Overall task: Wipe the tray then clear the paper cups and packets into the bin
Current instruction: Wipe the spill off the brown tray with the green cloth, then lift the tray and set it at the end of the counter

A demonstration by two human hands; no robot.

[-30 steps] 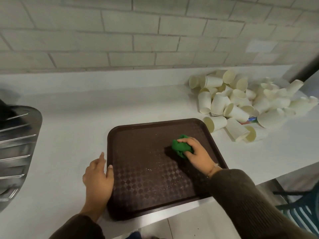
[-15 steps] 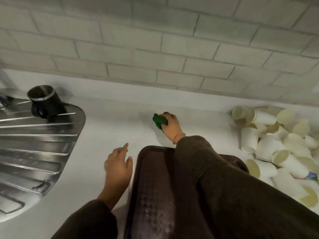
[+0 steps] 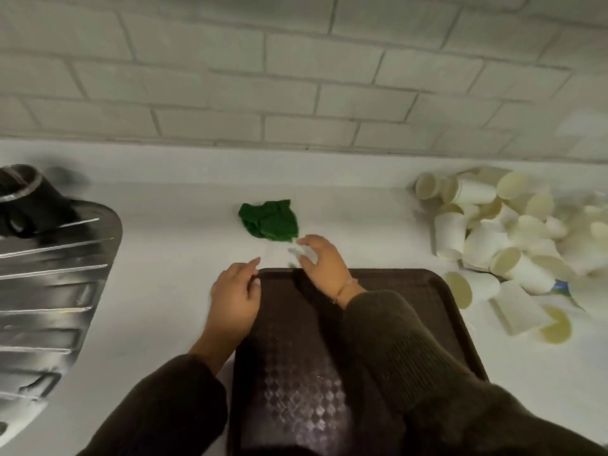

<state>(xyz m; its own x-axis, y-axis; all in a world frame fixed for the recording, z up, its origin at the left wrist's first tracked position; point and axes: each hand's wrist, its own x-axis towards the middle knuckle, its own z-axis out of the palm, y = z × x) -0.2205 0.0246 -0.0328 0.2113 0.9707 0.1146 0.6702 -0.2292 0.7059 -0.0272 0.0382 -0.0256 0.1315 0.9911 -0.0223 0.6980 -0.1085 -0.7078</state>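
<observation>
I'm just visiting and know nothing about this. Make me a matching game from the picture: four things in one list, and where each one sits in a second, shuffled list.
Things:
1. cloth
2. tray
3. cups
4. mug

Places:
A. on the drainer, far left
B. heaped at the right
C. at the counter's front edge
D. lying alone beyond the tray

Pairs: 1-D, 2-C, 3-B, 4-A
</observation>
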